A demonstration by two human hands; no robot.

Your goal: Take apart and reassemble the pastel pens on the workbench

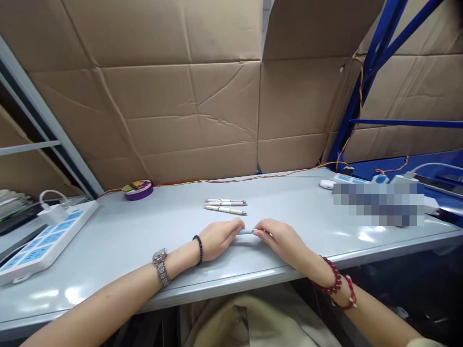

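Between my two hands, just above the tabletop, a light blue pen (pixel 246 232) lies level. My left hand (pixel 221 239) is closed on its left end, wearing a watch and a dark bead bracelet. My right hand (pixel 280 241) pinches the other end between thumb and fingers, with red bracelets at the wrist. Both pen ends are hidden by my fingers. Beyond my hands, several white pens (pixel 226 210) lie side by side on the table, pointing left to right.
On the grey table (pixel 173 207), a purple round tape roll (pixel 138 190) sits at the back left. A power strip (pixel 50 241) lies at left, and another power strip (pixel 349 179) at back right near a blurred patch. Wires run along the cardboard wall (pixel 155 106). A blue frame (pixel 369 72) rises at right.
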